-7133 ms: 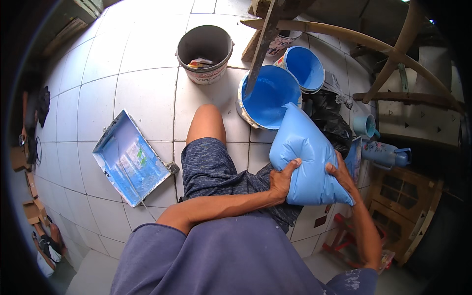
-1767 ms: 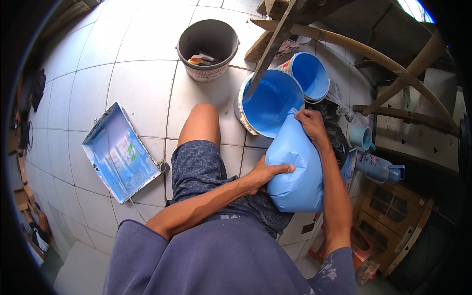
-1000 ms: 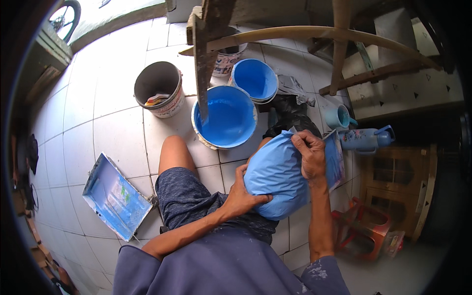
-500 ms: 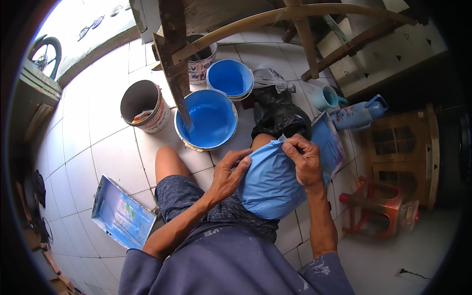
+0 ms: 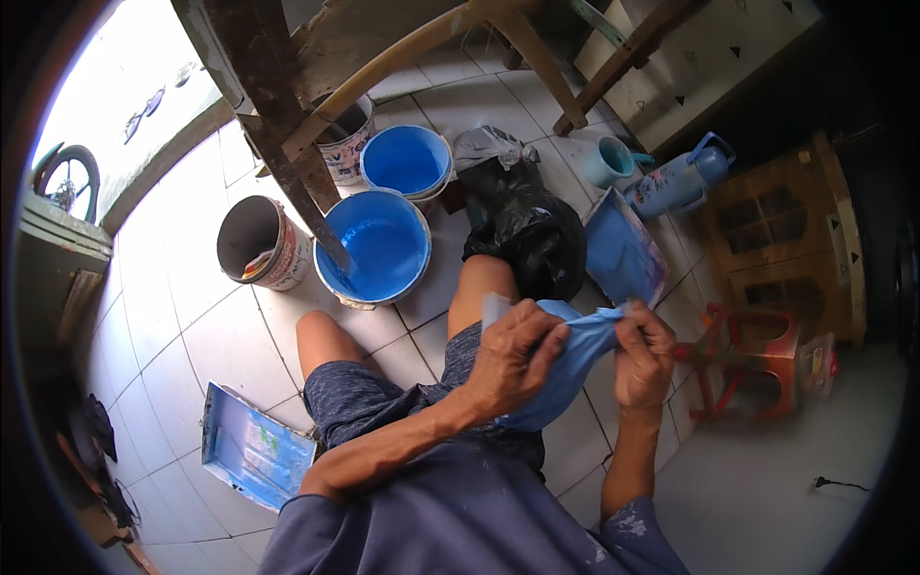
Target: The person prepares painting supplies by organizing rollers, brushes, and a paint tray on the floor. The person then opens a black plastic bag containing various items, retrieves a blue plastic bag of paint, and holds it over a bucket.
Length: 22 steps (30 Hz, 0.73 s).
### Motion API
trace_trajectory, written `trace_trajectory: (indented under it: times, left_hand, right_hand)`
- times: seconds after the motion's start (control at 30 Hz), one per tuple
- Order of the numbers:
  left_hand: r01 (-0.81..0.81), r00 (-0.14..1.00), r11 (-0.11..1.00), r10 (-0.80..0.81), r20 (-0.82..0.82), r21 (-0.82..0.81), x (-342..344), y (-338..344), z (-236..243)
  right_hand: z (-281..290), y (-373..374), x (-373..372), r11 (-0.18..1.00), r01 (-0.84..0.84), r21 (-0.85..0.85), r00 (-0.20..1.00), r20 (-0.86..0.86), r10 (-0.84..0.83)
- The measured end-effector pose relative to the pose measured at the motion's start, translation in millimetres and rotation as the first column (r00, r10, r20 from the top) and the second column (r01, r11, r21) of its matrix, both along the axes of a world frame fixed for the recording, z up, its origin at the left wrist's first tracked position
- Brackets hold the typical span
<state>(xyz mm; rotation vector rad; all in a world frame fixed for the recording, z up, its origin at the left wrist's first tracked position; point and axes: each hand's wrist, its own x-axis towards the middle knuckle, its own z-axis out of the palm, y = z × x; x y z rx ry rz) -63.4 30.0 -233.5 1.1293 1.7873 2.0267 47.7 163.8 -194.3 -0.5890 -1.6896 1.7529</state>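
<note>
A light blue plastic bag point(image 5: 561, 388) hangs over my right thigh, its top bunched between my two hands. My left hand point(image 5: 517, 353) has its fingers closed round the gathered plastic, and a pale, see-through flap sticks out past the knuckles. On the other side, my right hand point(image 5: 644, 356) pinches the twisted end between thumb and fingers. The bag's lower part is partly hidden behind my left hand and forearm. A large bucket of blue paint point(image 5: 379, 247) stands beyond my knees with a flat strip slanting into it.
A second blue bucket point(image 5: 407, 161) and a grey-lined bucket point(image 5: 257, 241) stand near. Paint trays lie at left point(image 5: 254, 446) and right point(image 5: 623, 251). A black plastic bag point(image 5: 537, 235), thermos point(image 5: 680, 177), red stool point(image 5: 743, 364) and wooden frame point(image 5: 422, 43) surround me.
The blue bag's top has been gathered and twisted. My left hand moved right and closed round the plastic; my right hand moved slightly right and down. The view has shifted.
</note>
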Motion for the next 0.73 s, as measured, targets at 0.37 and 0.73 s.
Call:
trace_trajectory:
  times: [0.37,0.73]
  left_hand:
    - [0.29,0.957,0.951,-0.289,-0.02,0.109,19.1,44.1,37.2]
    - [0.468,0.881,0.855,-0.433,0.191,-0.221,-27.5,78.0,20.0]
  right_hand:
    - [40.4,6.0,53.5,0.973,0.226,-0.037,0.964,-0.132,-0.229]
    - [-1.0,44.5,43.0,0.951,0.201,-0.235,0.977,-0.025,-0.213]
